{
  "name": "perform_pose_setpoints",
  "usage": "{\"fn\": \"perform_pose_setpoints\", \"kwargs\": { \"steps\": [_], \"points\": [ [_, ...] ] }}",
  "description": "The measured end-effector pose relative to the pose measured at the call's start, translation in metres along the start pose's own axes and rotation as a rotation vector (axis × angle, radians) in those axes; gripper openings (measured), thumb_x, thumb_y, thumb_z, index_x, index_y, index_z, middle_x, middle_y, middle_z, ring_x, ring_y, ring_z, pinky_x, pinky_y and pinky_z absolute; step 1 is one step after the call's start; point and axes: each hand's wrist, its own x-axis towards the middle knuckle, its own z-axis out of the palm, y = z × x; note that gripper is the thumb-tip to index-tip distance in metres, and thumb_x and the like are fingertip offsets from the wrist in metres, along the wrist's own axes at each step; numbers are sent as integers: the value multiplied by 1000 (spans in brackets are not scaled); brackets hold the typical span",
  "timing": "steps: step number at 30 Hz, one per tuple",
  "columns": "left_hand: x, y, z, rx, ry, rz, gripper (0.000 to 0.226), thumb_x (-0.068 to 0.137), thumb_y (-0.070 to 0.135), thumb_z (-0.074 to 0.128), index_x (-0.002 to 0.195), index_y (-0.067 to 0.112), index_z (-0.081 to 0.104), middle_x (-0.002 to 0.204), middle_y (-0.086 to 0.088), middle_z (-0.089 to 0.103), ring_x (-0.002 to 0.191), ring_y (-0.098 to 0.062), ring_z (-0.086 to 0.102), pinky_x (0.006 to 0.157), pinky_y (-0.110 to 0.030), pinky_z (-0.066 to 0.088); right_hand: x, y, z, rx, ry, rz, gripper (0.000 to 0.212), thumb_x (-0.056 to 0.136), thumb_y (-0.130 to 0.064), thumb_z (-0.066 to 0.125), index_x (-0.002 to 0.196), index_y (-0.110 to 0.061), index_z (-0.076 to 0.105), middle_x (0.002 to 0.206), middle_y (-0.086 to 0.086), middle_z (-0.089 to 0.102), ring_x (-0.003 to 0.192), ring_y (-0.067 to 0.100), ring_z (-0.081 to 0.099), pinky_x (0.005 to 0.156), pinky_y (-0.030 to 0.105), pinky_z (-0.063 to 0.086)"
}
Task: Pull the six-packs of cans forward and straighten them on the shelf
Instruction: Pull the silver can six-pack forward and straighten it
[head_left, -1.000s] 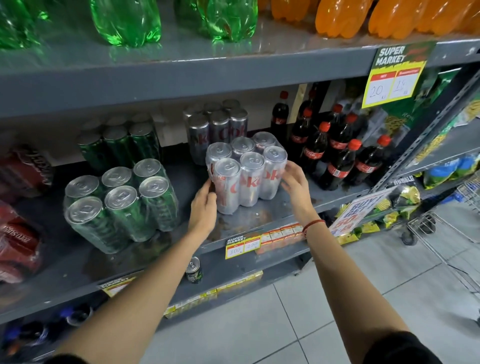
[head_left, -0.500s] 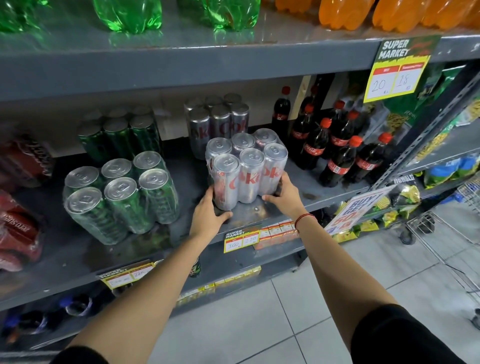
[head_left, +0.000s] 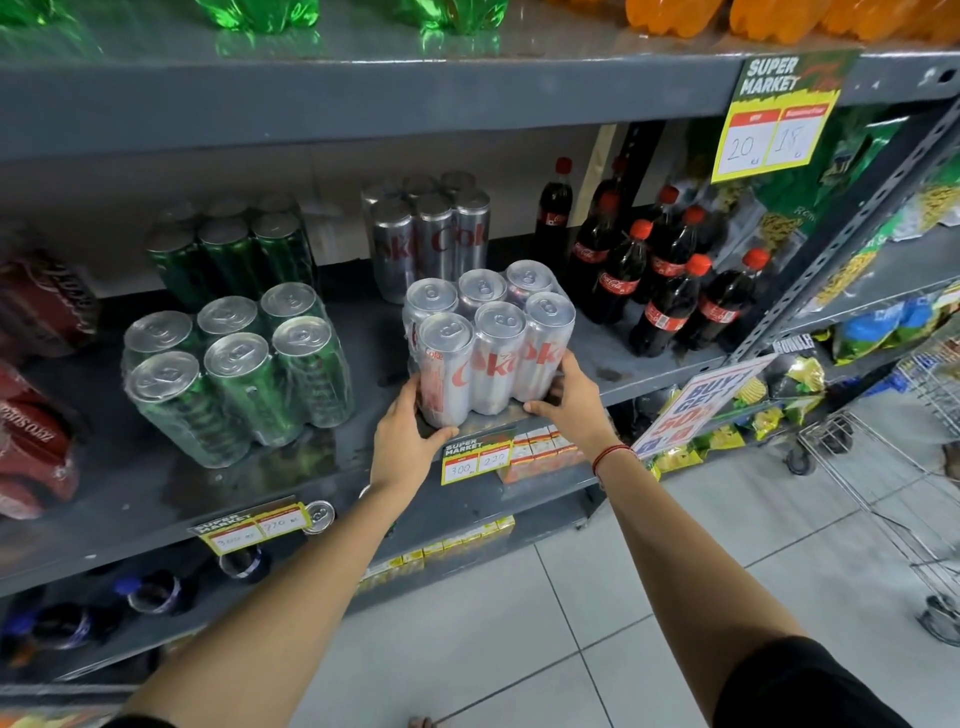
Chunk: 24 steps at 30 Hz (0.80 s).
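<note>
Grey metal shelving (head_left: 363, 98), pale tiled floor (head_left: 597, 623)

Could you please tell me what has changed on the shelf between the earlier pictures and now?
The silver six-pack has been pulled forward to the shelf's front edge. The left hand and right hand slid from its sides down to its lower front corners and still grip it. The green six-pack, the rear silver pack and the cola bottles stayed put.
</note>
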Motion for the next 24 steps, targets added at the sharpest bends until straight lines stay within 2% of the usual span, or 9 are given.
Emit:
{"fn": "perform_pose_setpoints", "kwargs": {
  "steps": [2,4,7,12,17,21,24],
  "points": [
    [-1,0,0,-9,-2,-2,81,70,20,81,140,17,38,133,-6,60,123,-22,55,102,-43,45,-4,2,-1,0,3,4,70,70,2,78,125,-22,43,96,-19,61,90,-6,61,83,14,49],
    [-3,0,1,-17,-7,-1,82,70,20,81,140,16,38,133,-7,59,124,-22,54,103,-43,45,-8,4,-2,-3,10,0,69,70,0,79,124,-24,43,97,-24,58,88,-11,58,73,5,47],
    [-6,1,2,-24,-9,14,79,71,18,80,138,14,40,130,-7,61,121,-21,56,101,-43,46,-12,5,-3,-1,20,-1,68,70,-2,79,121,-29,43,98,-25,56,89,-12,56,68,1,46],
    [-8,4,2,-40,0,23,76,71,15,80,137,14,42,126,-9,63,116,-23,59,98,-44,48,-14,6,-2,-1,26,-11,69,70,-1,79,123,-27,43,97,-26,56,85,-17,56,69,-2,44],
    [-10,5,2,-12,-5,37,75,73,14,79,137,11,41,123,-12,65,114,-25,61,96,-43,49,-14,5,-3,-12,23,-18,72,72,-2,78,129,-24,41,99,-25,56,90,-10,57,76,5,46],
    [-11,7,0,51,6,53,78,74,17,78,140,11,37,115,-15,68,106,-30,63,88,-42,52,-15,5,-2,-27,35,-34,70,72,-4,78,129,-22,41,108,-3,63,98,8,61,88,23,50],
    [-12,7,-1,91,3,56,80,75,20,77,142,12,35,114,-16,68,104,-33,64,85,-43,53,-16,4,-1,-37,41,-37,71,72,-5,78,130,-22,40,112,2,63,100,11,61,91,26,50]
  ]
}}
